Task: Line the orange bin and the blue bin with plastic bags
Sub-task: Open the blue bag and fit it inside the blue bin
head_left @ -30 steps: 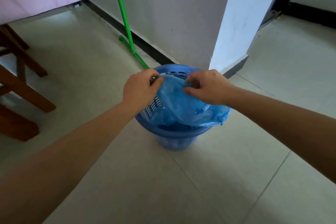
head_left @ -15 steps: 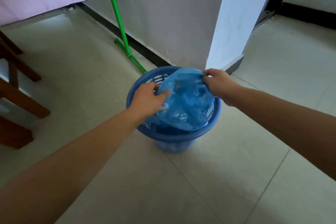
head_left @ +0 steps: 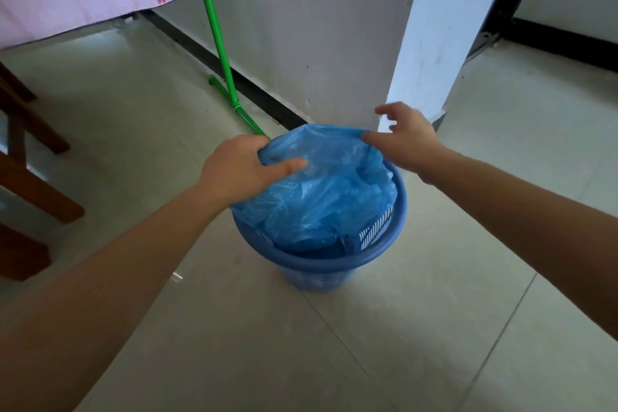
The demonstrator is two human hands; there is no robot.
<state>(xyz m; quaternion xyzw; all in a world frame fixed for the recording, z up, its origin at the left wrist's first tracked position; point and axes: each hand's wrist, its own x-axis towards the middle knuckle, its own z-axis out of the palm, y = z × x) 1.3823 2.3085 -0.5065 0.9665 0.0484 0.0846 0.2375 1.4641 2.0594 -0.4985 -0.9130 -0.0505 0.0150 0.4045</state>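
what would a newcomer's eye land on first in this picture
The blue bin stands on the floor in front of a white pillar, with a blue plastic bag bulging from its mouth and pulled over the far rim. The left hand grips the bag's left edge, and the right hand touches its far edge, fingers spread. A bright green pole rises by the wall behind.

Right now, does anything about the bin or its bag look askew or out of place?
The bag sits unevenly: its edge covers the far and left rim of the bin, where the left hand grips it, but the near rim is bare and plastic bunches inside.
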